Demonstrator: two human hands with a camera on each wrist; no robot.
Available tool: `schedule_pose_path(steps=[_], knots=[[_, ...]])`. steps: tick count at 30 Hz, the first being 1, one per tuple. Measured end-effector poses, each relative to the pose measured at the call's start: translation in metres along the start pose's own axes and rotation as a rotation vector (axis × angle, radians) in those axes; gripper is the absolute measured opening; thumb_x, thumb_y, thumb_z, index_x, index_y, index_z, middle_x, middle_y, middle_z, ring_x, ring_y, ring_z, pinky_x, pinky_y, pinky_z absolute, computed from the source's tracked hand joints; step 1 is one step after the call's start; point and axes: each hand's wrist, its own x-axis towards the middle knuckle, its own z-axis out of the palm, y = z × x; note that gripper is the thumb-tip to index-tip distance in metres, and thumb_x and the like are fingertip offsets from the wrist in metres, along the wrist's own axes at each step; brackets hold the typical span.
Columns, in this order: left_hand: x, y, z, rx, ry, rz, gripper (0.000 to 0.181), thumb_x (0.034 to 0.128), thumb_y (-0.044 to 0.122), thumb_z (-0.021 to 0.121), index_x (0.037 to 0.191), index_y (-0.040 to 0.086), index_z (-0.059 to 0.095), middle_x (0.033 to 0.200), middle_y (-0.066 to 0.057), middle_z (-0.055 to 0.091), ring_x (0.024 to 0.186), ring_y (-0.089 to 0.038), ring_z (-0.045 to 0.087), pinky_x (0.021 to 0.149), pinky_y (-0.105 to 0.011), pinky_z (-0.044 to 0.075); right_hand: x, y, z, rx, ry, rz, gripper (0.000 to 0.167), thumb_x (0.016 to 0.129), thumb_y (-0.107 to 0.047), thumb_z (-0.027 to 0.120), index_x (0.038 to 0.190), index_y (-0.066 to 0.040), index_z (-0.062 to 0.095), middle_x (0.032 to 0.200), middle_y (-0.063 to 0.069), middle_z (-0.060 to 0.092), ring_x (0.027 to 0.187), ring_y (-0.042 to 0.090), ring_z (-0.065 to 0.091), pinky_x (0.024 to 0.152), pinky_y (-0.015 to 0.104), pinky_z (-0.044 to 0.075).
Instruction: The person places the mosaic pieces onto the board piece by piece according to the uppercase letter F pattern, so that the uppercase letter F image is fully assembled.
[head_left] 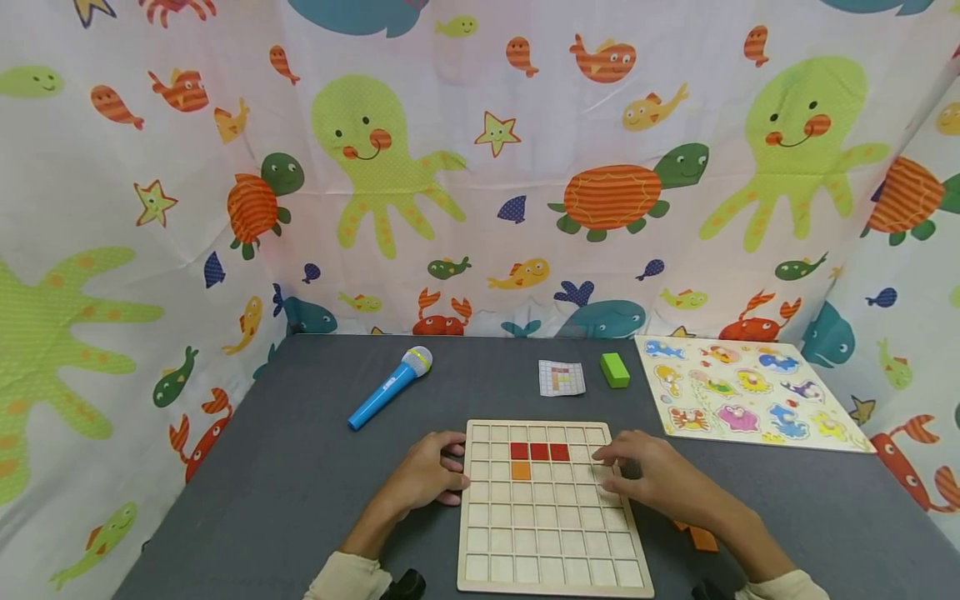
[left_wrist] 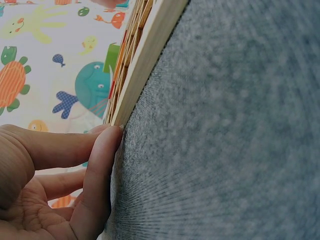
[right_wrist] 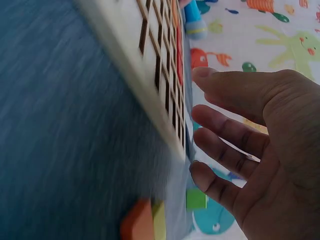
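A wooden grid board (head_left: 555,521) lies on the table, with three red square tiles (head_left: 539,452) side by side in one row and an orange square tile (head_left: 521,471) below the leftmost. At the board's left edge, my left hand (head_left: 426,473) touches the frame with its fingertips; in the left wrist view the fingertips (left_wrist: 114,131) meet the wooden rim. Over the right edge hovers my right hand (head_left: 651,473), fingers loosely bent. Nothing lies between its thumb and fingers in the right wrist view, and they look apart from the board there.
Orange blocks (head_left: 703,539) lie partly hidden under my right forearm. Behind the board are a blue toy microphone (head_left: 390,388), a small grid card (head_left: 562,378) and a green block (head_left: 615,370). An animal puzzle board (head_left: 742,392) stands back right, near the patterned curtain (head_left: 465,167).
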Motion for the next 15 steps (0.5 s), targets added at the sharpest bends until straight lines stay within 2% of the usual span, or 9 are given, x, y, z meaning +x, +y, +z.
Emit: schedule_pose_path(steps=[4, 11, 15], knots=[[0.000, -0.001, 0.000, 0.001, 0.003, -0.007, 0.069, 0.0852, -0.010, 0.081, 0.149, -0.002, 0.054, 0.129, -0.016, 0.056, 0.102, -0.024, 0.064, 0.063, -0.036, 0.067, -0.014, 0.010, -0.006, -0.042, 0.018, 0.049, 0.034, 0.094, -0.038, 0.082, 0.123, -0.021, 0.077, 0.110, -0.010, 0.065, 0.096, 0.008, 0.059, 0.081, 0.033, 0.057], [0.001, -0.002, 0.000, 0.010, 0.005, -0.009, 0.069, 0.0856, -0.008, 0.081, 0.149, -0.001, 0.055, 0.129, -0.015, 0.056, 0.103, -0.024, 0.064, 0.064, -0.036, 0.067, -0.038, 0.024, -0.018, -0.055, 0.027, 0.097, 0.037, 0.093, -0.041, 0.082, 0.123, -0.021, 0.076, 0.112, -0.011, 0.067, 0.100, 0.007, 0.065, 0.086, 0.033, 0.060], [0.001, -0.001, 0.001, 0.013, 0.004, -0.009, 0.068, 0.0859, -0.008, 0.081, 0.148, -0.001, 0.055, 0.129, -0.015, 0.056, 0.103, -0.024, 0.064, 0.064, -0.036, 0.067, -0.050, 0.031, -0.025, -0.066, 0.037, 0.141, 0.037, 0.093, -0.042, 0.082, 0.123, -0.021, 0.075, 0.112, -0.012, 0.068, 0.100, 0.007, 0.066, 0.082, 0.030, 0.059]])
